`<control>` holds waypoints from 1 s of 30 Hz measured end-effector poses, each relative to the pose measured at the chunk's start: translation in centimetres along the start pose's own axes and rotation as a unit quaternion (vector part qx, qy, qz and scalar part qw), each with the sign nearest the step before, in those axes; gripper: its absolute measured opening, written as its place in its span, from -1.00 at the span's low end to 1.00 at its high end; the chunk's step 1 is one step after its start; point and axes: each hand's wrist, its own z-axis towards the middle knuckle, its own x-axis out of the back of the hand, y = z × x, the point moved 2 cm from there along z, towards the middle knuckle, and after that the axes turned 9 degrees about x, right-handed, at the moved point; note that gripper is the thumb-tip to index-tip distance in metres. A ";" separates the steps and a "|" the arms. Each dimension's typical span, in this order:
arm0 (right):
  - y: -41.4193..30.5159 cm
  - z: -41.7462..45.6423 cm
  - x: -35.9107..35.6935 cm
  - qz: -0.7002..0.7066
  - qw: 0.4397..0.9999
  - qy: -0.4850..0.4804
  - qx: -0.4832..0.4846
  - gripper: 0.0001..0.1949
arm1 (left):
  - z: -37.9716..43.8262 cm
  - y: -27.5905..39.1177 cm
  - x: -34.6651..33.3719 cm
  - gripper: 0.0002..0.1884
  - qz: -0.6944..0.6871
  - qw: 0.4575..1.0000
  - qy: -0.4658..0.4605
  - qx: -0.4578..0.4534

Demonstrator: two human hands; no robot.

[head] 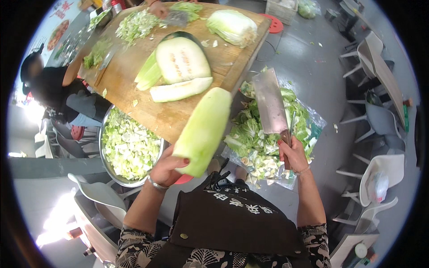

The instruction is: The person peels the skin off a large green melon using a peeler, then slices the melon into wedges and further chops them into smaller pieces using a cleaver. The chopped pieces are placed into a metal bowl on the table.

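Observation:
My left hand (169, 169) grips the lower end of a long peeled piece of pale green winter melon (204, 130), held up before the near corner of a wooden table-top board (124, 83). In my right hand (294, 155) is a cleaver (270, 102) by its wooden handle, blade pointing up and away, over the leaves on the floor. A large cut melon piece (181, 60) with seed marks on its face lies on the board. Beside it are a peeled wedge (182, 88) and pale green strips (147, 72).
A metal basin (162, 150) of chopped cabbage stands below the board's near-left edge. Cabbage leaves (244, 134) lie on plastic on the floor. A whole napa cabbage (231, 26) and chopped heap (137, 25) are on the board. Co-workers cut at its left and far sides. Chairs (382, 174) line the right.

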 end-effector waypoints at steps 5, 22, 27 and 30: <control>-0.1 5.5 -5.2 0.122 0.992 -0.028 -0.009 -0.78 | -5.9 2.0 4.1 -0.20 -0.015 0.981 0.146 -0.128; -0.5 2.8 -10.5 0.126 0.992 -0.005 -0.026 -0.83 | 7.0 19.2 29.6 -0.38 0.459 0.688 0.492 -0.271; -0.6 1.5 -10.8 0.127 0.991 0.026 -0.032 -0.82 | 8.9 22.0 33.3 -0.54 0.430 0.702 0.524 -0.217; -0.1 1.5 -11.0 0.139 0.989 0.037 -0.036 -0.82 | 8.2 23.6 33.8 -0.59 0.559 0.599 0.566 -0.095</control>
